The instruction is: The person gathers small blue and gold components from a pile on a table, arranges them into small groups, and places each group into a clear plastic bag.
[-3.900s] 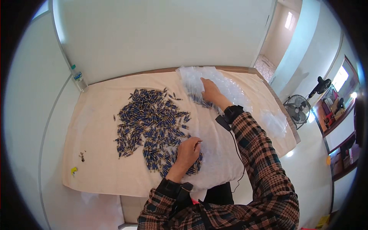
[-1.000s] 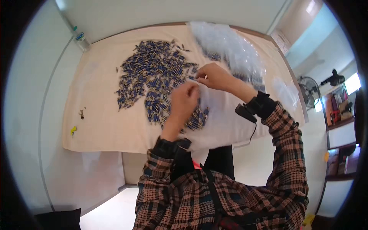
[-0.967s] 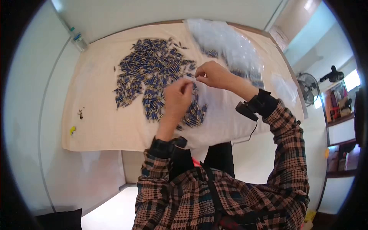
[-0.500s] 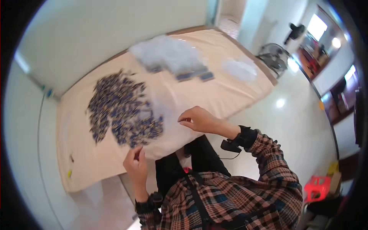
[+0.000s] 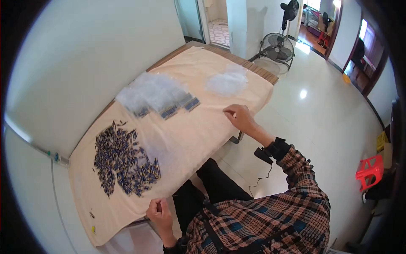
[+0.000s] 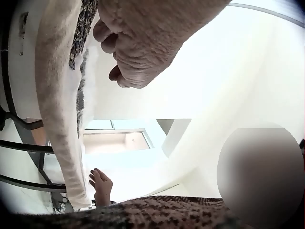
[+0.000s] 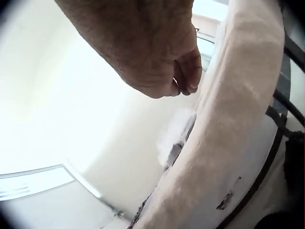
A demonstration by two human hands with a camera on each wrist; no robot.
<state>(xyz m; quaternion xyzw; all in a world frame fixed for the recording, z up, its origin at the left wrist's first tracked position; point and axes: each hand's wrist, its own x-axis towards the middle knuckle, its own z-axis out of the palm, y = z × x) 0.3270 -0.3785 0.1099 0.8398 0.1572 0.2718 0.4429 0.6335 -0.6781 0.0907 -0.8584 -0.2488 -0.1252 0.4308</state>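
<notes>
My left hand (image 5: 160, 213) is held just off the near edge of the table, its fingers loosely curled round nothing. In the left wrist view, the left hand (image 6: 143, 45) shows mostly its back and curled fingertips. My right hand (image 5: 241, 117) hovers near the table's front right edge, fingers bent and holding nothing; the right wrist view shows the same hand (image 7: 157, 57) above the cloth edge. A large pile of small dark blue pieces with brass-coloured ends (image 5: 120, 156) lies on the cream cloth (image 5: 190, 135). Behind it are clear plastic bags (image 5: 148, 91), some with rows of blue pieces inside.
More clear plastic bags (image 5: 228, 80) lie at the table's far right. A small yellow item (image 5: 94, 230) is at the near left corner, and a bottle (image 5: 59, 158) stands by the wall. A floor fan (image 5: 277, 46) and a red stool (image 5: 369, 172) stand beyond the table.
Both hands have drawn away from the pile and apart, the left toward the near edge, the right to the right. The head view has turned rightward. Earlier, the right hand reached over the bags.
</notes>
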